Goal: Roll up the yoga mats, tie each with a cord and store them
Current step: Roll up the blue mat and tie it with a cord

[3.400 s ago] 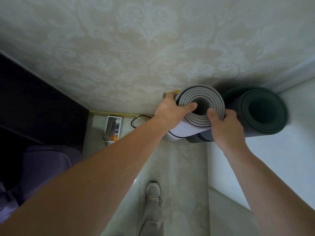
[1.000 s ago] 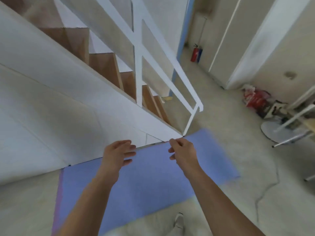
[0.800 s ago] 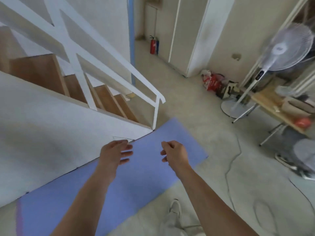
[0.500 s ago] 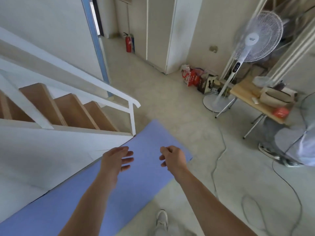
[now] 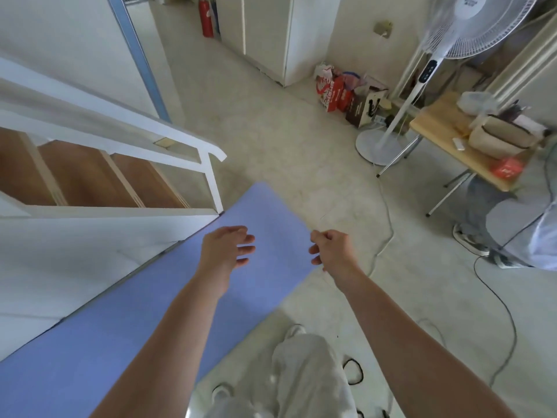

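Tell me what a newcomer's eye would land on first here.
The lavender-blue yoga mat stands out first, lying unrolled on the pale floor along the foot of the white staircase with wooden steps. The left hand and right hand reach out above its far end, holding nothing that shows. At the upper right a white standing fan rises beside a small wooden table crowded with bags.
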{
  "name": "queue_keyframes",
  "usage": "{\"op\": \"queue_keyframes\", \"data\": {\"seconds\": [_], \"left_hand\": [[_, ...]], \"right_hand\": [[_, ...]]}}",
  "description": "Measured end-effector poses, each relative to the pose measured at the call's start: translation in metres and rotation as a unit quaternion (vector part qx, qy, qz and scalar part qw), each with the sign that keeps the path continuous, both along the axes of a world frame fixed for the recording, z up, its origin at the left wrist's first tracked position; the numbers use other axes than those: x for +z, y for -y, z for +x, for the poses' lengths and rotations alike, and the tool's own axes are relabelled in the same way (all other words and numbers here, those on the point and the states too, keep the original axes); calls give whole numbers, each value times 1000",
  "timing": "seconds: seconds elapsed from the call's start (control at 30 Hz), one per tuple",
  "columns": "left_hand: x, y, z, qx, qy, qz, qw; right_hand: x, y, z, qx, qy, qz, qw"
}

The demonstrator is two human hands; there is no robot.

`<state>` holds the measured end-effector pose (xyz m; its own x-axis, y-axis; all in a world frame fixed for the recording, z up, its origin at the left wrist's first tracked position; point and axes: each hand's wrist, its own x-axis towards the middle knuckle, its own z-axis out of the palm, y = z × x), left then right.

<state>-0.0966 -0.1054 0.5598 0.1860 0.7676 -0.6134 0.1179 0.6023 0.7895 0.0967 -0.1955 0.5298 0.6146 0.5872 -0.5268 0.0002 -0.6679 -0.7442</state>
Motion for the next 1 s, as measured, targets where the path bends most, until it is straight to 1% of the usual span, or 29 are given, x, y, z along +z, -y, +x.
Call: {"op": "queue_keyframes", "data": {"seconds": [0.17, 0.23, 0.3, 0.43, 0.53, 0.6, 0.67, 0.73, 0.77, 0.83, 0.9, 0.97, 1.0], "left_hand": [[-30, -14, 52, 35, -20, -27, 999], [-56, -26, 84, 56, -34, -38, 997], [-94, -43, 122, 68, -41, -44, 996], [-195, -79, 189, 52, -53, -51, 996], [-290, -105, 218, 23, -65, -38, 997], [-360, -119, 225, 4, -80, -26, 996], [-428, -129, 225, -9, -98, -13, 995], [-489, -136, 223, -25, -109, 2, 994], [-515, -140, 221, -32, -113, 10, 993], [-559, -144, 216, -44, -121, 28, 991], [-589, -147, 211, -52, -126, 41, 990], [-609, -149, 206, -60, -124, 50, 989], [-616, -148, 204, -59, -121, 55, 989]], "right_hand": [[-44, -29, 58, 11, -34, -36, 999], [-76, -45, 88, 23, -48, -56, 997], [-123, -63, 120, 39, -52, -73, 995], [-242, -95, 170, 70, -39, -101, 992], [-349, -117, 196, 98, -18, -121, 988], [-427, -130, 212, 134, 34, -148, 979], [-496, -142, 226, 183, 108, -179, 961], [-558, -154, 239, 201, 158, -191, 948], [-585, -160, 246, 201, 170, -195, 945], [-634, -172, 260, 198, 166, -207, 944], [-675, -181, 271, 203, 128, -222, 945], [-703, -185, 278, 209, 104, -229, 945], [-711, -185, 280, 213, 106, -226, 945]]}}
